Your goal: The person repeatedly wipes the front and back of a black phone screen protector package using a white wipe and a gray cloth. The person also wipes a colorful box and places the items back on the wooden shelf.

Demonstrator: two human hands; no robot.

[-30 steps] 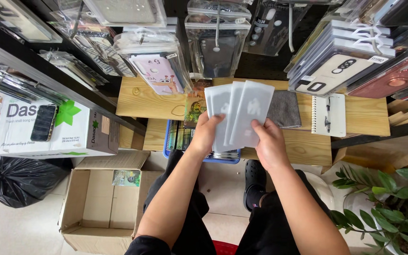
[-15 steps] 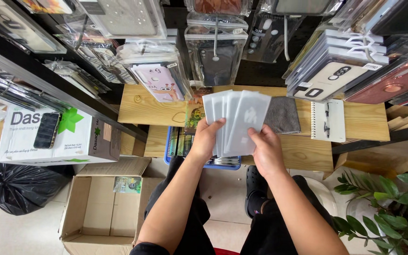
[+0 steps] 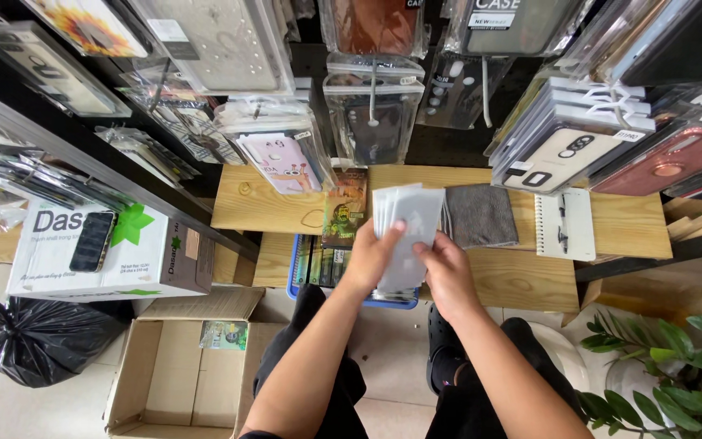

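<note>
Both hands are holding a fanned stack of pale grey packets (image 3: 404, 223) upright over the front edge of the wooden bench (image 3: 522, 280). The left hand (image 3: 373, 258) is gripping the stack from its left side, thumb lying across the front packet. The right hand (image 3: 447, 272) is closing on the lower right of the same stack, its fingertips pressing the front packet, so the two hands are sitting close together with the packets between them. The bottom of the stack is hiding behind the hands, and how many packets there are is hard to make out; perhaps four or five.

Just right of the packets, a grey cloth (image 3: 481, 215) is lying on the bench, its left edge partly covered by them. Near the bench's right end a spiral notebook (image 3: 564, 225) is resting with a pen on it. A dark printed card (image 3: 345, 207) is standing just left of the packets. Under the bench's front edge a blue crate (image 3: 296, 280) is showing, mostly hidden by the left forearm.

Hanging phone cases (image 3: 375, 114) are crowding the wall above, many cut off by the top edge. On the floor to the left an open carton (image 3: 176, 374) is sitting near a black bag (image 3: 42, 341), and a white box (image 3: 107, 252) with a phone on it is above them.
</note>
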